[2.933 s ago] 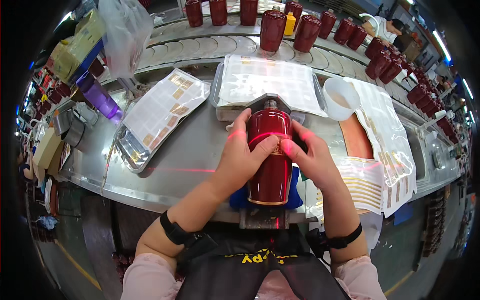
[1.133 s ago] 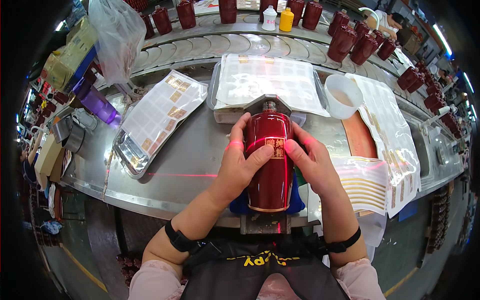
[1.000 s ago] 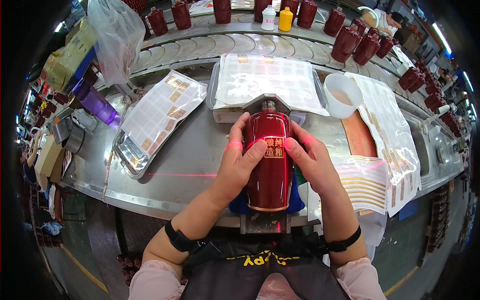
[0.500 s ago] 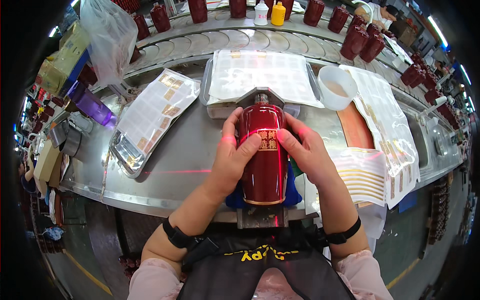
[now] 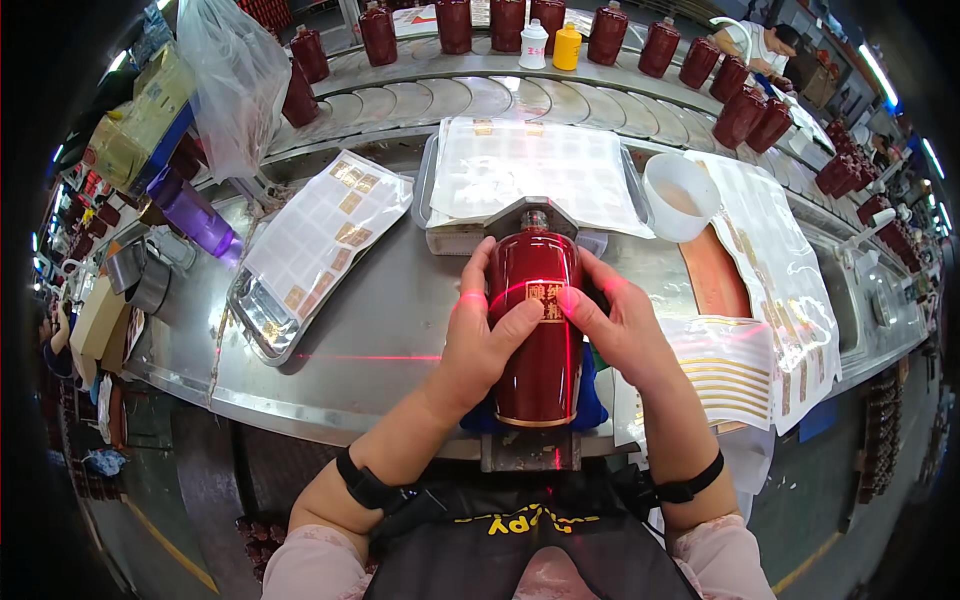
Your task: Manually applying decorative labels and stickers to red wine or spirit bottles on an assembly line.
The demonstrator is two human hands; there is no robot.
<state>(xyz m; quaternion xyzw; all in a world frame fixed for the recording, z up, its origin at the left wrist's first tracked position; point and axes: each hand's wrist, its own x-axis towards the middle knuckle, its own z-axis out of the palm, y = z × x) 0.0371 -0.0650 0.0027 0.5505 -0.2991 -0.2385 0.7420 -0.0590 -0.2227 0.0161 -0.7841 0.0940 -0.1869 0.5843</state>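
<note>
A glossy dark red bottle (image 5: 537,375) lies in a metal holder (image 5: 530,455) in front of me, its neck pointing away. Blue cloth (image 5: 592,405) shows beneath it. On its face is a small square gold label (image 5: 549,294). My left hand (image 5: 485,335) grips the bottle's left side, its thumb covering the label's lower left part. From the other side my right hand (image 5: 625,325) holds it, the thumb on the label's right edge. Red laser lines cross the bottle and my fingers.
A tray of label sheets (image 5: 335,225) lies left; more sheets (image 5: 535,170) lie behind the bottle. A white plastic tub (image 5: 680,198) and gold-striped sheets (image 5: 725,375) are on the right. Beyond, a conveyor (image 5: 430,100) carries red bottles. A purple drink bottle (image 5: 195,215) stands far left.
My left thumb has slid down over the label's lower left part, and my right thumb has shifted slightly. The whole view has moved a little, so the bench sits lower in it.
</note>
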